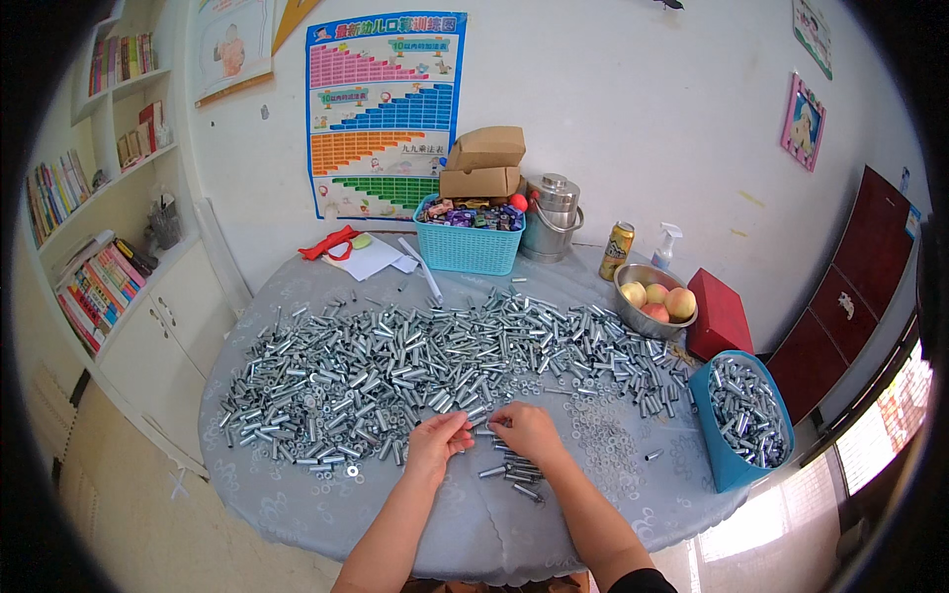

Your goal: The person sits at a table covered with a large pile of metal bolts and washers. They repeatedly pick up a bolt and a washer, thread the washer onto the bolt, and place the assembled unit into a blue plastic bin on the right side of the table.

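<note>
Both my hands meet over the near edge of a wide heap of silvery metal sleeves, bolts and washers (395, 366). My left hand (435, 447) is closed, its thumb and fingers pinching a short metal sleeve (476, 411) that points toward the other hand. Close beside it, my right hand (527, 432) has its fingertips pinched together; what they hold is too small to make out. Under the right wrist lies a small group of bolts with sleeves (519, 472), apart from the heap. Loose washers (603, 445) are scattered to the right.
At the right edge stands a blue basket (727, 479) filled with metal sleeves. Behind the heap are a turquoise basket (465, 247) of small packets, a steel pot (554, 212), a can (617, 250), a fruit bowl (633, 314) and a red box (719, 314). Grey cloth (445, 539) covers the table.
</note>
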A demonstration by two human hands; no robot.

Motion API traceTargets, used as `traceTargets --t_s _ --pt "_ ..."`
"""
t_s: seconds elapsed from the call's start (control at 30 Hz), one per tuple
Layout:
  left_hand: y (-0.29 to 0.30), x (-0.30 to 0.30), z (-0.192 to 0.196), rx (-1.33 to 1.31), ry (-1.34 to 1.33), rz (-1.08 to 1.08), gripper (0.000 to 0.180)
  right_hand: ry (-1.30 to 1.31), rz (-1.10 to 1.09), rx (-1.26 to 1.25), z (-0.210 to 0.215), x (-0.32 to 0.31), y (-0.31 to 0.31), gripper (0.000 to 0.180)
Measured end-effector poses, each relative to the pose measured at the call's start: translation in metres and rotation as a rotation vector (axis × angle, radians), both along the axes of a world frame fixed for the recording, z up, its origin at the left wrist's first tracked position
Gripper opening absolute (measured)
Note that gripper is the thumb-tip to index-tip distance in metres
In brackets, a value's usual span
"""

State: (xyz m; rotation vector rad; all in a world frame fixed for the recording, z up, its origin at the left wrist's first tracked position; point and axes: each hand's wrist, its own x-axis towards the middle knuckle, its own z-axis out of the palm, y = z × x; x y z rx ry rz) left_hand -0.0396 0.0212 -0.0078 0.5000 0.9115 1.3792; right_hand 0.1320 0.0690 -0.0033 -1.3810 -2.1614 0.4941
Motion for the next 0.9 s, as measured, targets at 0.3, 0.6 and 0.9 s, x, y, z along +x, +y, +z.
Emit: traceTargets --t_s 0.3,0.6,0.9 --pt "0.000 0.001 0.001 -0.013 0.008 -0.006 0.019 0.015 0.008 -0.057 -0.001 -0.002 0.003 0.018" --pt "0.001 0.001 -0.001 -0.022 -0.002 0.005 0.015 0.212 0.024 -0.042 0.000 0.003 0.003 0.015" --pt "0.001 -0.002 -0.006 -0.009 -0.086 -0.063 0.017 0.972 0.119 -0.477 0.006 0.009 0.010 0.015"
